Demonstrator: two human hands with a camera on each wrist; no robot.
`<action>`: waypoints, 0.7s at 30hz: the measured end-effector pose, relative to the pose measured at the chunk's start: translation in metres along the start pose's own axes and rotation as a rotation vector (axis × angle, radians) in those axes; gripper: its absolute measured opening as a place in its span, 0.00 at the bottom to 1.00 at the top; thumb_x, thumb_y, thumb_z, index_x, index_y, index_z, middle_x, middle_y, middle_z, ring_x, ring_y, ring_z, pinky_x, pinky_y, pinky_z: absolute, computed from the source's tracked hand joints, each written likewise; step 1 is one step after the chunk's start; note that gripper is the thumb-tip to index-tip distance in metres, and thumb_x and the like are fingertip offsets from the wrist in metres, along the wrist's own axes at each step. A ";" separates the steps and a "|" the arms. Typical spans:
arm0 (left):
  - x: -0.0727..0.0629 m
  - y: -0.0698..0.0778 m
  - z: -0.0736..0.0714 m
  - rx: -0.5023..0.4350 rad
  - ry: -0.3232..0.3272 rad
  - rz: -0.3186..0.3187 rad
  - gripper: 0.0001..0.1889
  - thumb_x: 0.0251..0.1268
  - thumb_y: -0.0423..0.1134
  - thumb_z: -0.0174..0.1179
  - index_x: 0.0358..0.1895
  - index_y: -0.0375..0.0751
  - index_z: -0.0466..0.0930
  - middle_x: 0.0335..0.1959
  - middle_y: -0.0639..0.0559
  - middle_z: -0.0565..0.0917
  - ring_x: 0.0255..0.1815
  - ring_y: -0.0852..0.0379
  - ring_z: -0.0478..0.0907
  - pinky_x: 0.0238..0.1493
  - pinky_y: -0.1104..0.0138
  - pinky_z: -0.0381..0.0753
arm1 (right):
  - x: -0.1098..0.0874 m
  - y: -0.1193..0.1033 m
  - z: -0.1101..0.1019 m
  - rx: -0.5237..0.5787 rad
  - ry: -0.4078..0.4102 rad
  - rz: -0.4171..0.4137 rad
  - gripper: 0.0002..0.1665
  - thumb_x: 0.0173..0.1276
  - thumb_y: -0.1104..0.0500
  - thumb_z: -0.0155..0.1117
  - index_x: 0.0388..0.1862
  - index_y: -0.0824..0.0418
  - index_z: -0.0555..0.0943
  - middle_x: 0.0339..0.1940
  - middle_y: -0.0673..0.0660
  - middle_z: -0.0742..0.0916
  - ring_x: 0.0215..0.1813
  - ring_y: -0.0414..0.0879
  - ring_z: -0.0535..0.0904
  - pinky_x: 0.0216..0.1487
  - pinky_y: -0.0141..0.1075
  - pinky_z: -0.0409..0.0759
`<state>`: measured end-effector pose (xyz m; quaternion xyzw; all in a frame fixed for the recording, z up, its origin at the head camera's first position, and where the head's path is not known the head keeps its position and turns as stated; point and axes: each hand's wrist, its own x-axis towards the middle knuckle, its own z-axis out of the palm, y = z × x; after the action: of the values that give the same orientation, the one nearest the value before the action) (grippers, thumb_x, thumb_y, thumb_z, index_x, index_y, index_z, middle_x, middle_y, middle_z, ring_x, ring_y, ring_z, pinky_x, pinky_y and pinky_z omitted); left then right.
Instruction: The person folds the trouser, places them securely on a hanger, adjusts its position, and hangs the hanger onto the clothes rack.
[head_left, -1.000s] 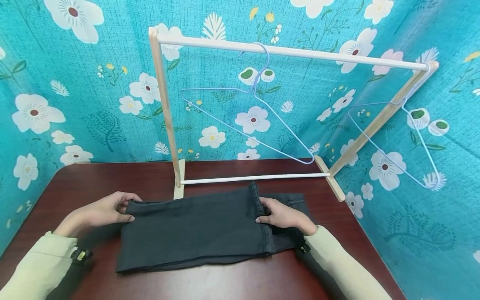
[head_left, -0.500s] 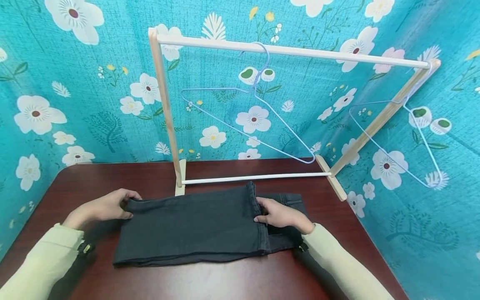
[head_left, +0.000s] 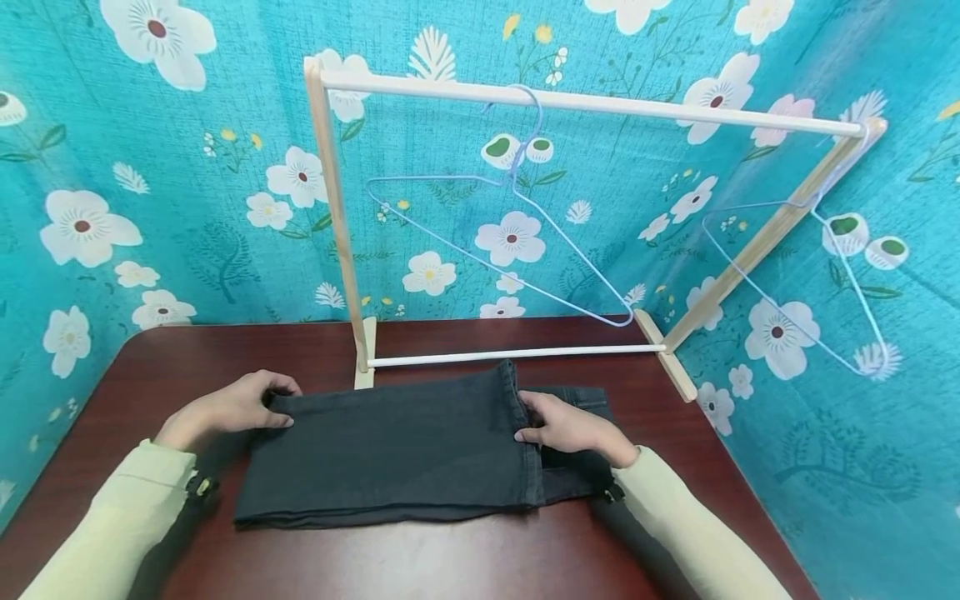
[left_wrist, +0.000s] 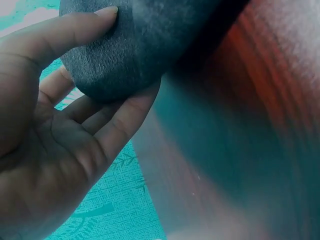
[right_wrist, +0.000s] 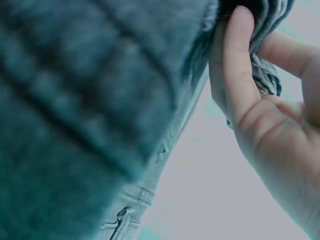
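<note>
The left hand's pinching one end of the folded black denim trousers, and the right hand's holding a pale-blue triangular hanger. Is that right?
The second part is wrong: as the right wrist view shows, the right hand grips an edge of the folded black denim trousers. The left hand does pinch one end.

Head: forward-down; wrists: close; shared: dark cloth [head_left: 390,450].

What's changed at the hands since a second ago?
The left hand moved rightward and slightly forward; the near-left corner of the folded black denim trousers edged forward too. The right hand stayed about in place. Both hands kept hold of the trousers.
</note>
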<state>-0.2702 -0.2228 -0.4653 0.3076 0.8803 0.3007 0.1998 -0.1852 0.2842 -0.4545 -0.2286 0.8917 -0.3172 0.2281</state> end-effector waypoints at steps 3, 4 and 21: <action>-0.001 0.000 0.004 0.011 0.016 -0.022 0.12 0.59 0.37 0.73 0.45 0.42 0.84 0.38 0.55 0.84 0.38 0.56 0.74 0.41 0.61 0.75 | 0.001 0.001 0.000 0.015 -0.008 -0.023 0.33 0.76 0.58 0.62 0.74 0.69 0.65 0.60 0.60 0.81 0.56 0.49 0.80 0.54 0.43 0.79; 0.000 -0.001 0.006 0.018 0.023 -0.030 0.12 0.59 0.37 0.73 0.44 0.42 0.84 0.37 0.55 0.84 0.38 0.56 0.74 0.41 0.60 0.75 | 0.001 0.001 0.000 0.017 -0.011 -0.027 0.32 0.76 0.58 0.62 0.73 0.68 0.66 0.59 0.59 0.82 0.55 0.48 0.80 0.53 0.42 0.79; 0.005 0.000 0.016 0.062 0.058 -0.103 0.10 0.59 0.31 0.71 0.42 0.40 0.81 0.38 0.48 0.82 0.39 0.51 0.74 0.44 0.55 0.74 | 0.012 0.008 0.005 0.093 -0.101 0.110 0.32 0.76 0.62 0.63 0.74 0.68 0.65 0.48 0.57 0.82 0.25 0.45 0.75 0.33 0.39 0.76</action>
<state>-0.2652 -0.2127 -0.4783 0.2593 0.9093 0.2714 0.1796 -0.1934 0.2808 -0.4664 -0.1842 0.8745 -0.3336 0.3001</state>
